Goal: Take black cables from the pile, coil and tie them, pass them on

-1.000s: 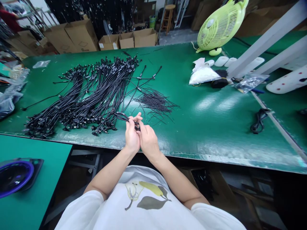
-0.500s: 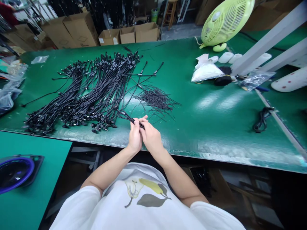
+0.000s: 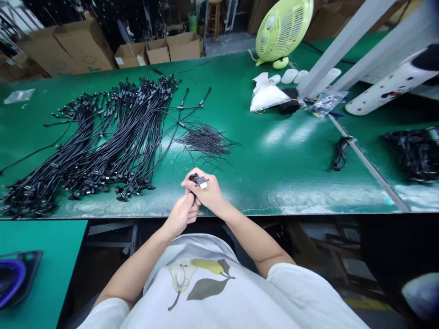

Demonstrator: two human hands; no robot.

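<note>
My right hand [image 3: 208, 192] is closed round a bundled black cable [image 3: 194, 177], whose plug with a pale end pokes out over the fingers. Just below and to the left, my left hand [image 3: 182, 213] has its fingers pinched against the lower part of the same cable. Most of the cable is hidden inside the two hands, which meet near the table's front edge. Beyond them lies a heap of thin black ties [image 3: 206, 140]. Long black cables [image 3: 120, 137] with plugs at both ends spread in a wide pile to the left.
A tied-up black cable [image 3: 340, 153] lies on the green table [image 3: 274, 173] at right, near a bag of packed cables [image 3: 416, 153]. Farther back are a white plastic bag [image 3: 269, 98], a green fan [image 3: 284, 32] and slanting grey posts [image 3: 343, 50]. Cardboard boxes [image 3: 183, 47] stand behind the table.
The view has swung right. The cable's loops, stretched out left of my hands before, are now gathered within them, and a plug shows on top. My left hand has dropped below the right.
</note>
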